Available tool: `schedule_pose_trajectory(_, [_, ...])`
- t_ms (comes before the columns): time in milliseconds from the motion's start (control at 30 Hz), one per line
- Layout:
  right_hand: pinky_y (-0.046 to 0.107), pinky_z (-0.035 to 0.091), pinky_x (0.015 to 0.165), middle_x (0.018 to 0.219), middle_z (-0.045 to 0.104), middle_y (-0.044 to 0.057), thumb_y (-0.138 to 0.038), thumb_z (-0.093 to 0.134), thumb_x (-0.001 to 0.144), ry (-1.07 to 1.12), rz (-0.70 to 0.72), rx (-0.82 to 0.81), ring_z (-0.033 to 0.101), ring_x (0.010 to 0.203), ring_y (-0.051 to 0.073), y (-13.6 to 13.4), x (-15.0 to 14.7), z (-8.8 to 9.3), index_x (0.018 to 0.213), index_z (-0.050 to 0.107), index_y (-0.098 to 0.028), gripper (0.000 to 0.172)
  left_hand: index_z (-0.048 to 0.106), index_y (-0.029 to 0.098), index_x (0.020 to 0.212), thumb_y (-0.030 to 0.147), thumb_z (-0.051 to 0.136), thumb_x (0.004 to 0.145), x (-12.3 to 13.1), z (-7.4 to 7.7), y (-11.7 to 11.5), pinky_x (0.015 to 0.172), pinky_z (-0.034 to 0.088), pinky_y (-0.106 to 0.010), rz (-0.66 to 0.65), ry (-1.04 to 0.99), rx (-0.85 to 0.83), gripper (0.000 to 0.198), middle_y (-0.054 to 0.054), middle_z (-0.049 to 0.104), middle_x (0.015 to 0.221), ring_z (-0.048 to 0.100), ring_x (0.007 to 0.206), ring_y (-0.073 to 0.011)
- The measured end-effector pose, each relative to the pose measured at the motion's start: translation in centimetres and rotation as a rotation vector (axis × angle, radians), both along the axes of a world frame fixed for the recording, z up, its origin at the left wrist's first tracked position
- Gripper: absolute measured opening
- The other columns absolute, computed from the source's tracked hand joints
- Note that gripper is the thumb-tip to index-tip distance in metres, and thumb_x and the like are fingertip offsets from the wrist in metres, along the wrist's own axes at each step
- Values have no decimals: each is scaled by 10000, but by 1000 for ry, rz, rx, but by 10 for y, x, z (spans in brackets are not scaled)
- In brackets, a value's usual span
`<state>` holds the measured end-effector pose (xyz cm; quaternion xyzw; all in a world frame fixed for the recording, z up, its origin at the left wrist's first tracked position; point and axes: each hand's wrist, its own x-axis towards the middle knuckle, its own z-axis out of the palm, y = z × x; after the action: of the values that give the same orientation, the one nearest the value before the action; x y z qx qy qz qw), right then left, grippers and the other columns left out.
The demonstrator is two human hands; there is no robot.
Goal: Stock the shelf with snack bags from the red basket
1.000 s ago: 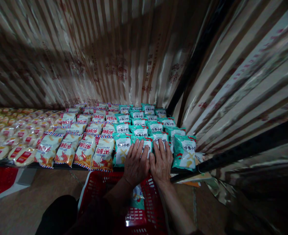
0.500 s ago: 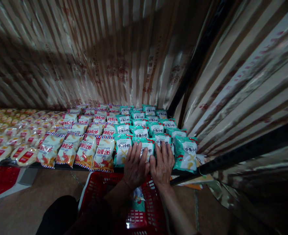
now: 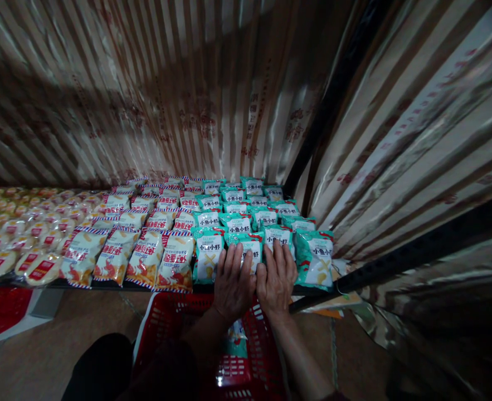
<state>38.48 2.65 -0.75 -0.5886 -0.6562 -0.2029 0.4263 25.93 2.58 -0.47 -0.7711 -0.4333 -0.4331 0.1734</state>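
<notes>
My left hand [image 3: 234, 281] lies with its fingers stretched over the front of a teal and white snack bag [image 3: 249, 250] in the front row of the shelf. Beside it, my right hand [image 3: 276, 281] rests flat-fingered on the neighbouring teal snack bag [image 3: 276, 236]. Both hands are open, backs facing up, and they cover the lower parts of these bags. To the left of my hands stands another teal bag [image 3: 209, 256], and to the right a further one [image 3: 315, 260]. More rows of the same bags stretch back behind them.
White and orange snack bags with striped edges [image 3: 174, 262] fill the shelf to the left, then round wrapped pastries [image 3: 43, 268]. Below the shelf edge sits a red basket [image 3: 174, 312] holding a teal packet [image 3: 235, 346]. A dark metal post [image 3: 312, 145] and striped curtain [image 3: 212, 83] border the shelf.
Both hands stay on the front bags with hardly any movement. The rightmost front bag now sits closer to my right hand and more squarely in line. The view has shifted slightly.
</notes>
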Motion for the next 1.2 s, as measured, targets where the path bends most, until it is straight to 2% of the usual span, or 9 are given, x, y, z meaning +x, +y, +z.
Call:
schedule_pose_trajectory(300, [549, 307, 1069, 1478, 411, 149, -272, 422, 939, 15, -16, 23, 321, 1389, 318, -5, -1, 4, 1390, 440, -198, 457, 440, 64, 1346, 217, 418, 895, -8, 0, -11, 1121, 293, -503, -65, -18, -28, 477, -210, 438, 1434, 251, 1429, -313])
schedule_pose_trajectory(567, [543, 330, 1061, 1478, 417, 112, -337, 496, 908, -44, 111, 73, 344, 1370, 332, -10, -7, 9, 1380, 454, -249, 482, 451, 73, 1343, 171, 446, 897, -28, -6, -29, 1125, 276, -521, 15, -63, -41, 456, -207, 424, 1448, 233, 1434, -323])
schedule_pose_trajectory(800, [554, 331, 1050, 1495, 377, 137, -404, 544, 883, -92, 118, 45, 353, 1353, 361, -10, -17, 6, 1312, 533, -226, 465, 523, 104, 1282, 123, 465, 888, -49, -10, -25, 1125, 264, -517, 103, -13, -61, 399, -188, 512, 1384, 229, 1438, -315])
schedule_pose_trajectory(1033, [545, 324, 1063, 1499, 371, 147, -352, 555, 885, -92, 101, 43, 329, 1373, 345, -8, -23, 2, 1383, 453, -216, 526, 480, 103, 1329, 135, 436, 896, -53, -17, -23, 1122, 269, -525, 95, 4, -81, 437, -187, 477, 1419, 237, 1436, -311])
schedule_pose_trajectory(1200, [541, 326, 1062, 1471, 405, 163, -360, 556, 888, -93, 95, 32, 336, 1366, 347, -8, -24, 1, 1365, 472, -197, 511, 403, 89, 1392, 123, 443, 891, -50, -19, -23, 1135, 252, -523, 67, -15, -70, 503, -191, 401, 1475, 215, 1443, -310])
